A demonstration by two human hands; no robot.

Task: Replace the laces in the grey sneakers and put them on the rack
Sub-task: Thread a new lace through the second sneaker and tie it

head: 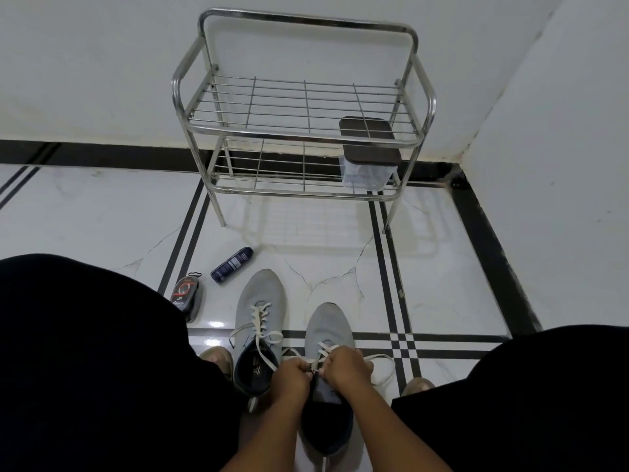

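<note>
We see 2 grey sneakers on the floor (442,267) between the person's knees, toes pointing away toward the rack (303,107). The left sneaker (260,301) sits a little farther out, its white lace (258,316) threaded through the eyelets with loose ends trailing over the dark opening. The right sneaker (326,328) lies nearer, just beside the first.

Both hands work at the top of the right sneaker. The left hand (291,376) has its fingers curled and pinching the lace (323,349) near the tongue. The right hand (350,367) has its fingers curled on the same lace, knuckles almost touching the left hand. A loose end loops out to the right of the right hand.

The rack stands at the far wall, a steel frame with 2 wire shelves. A clear box (369,165) with a dark lid sits on the right end of the lower shelf.

To the left of the sneakers a dark can (231,265) lies on its side, and nearer, a black-and-red sponge (185,294) rests by the person's left knee.
</note>
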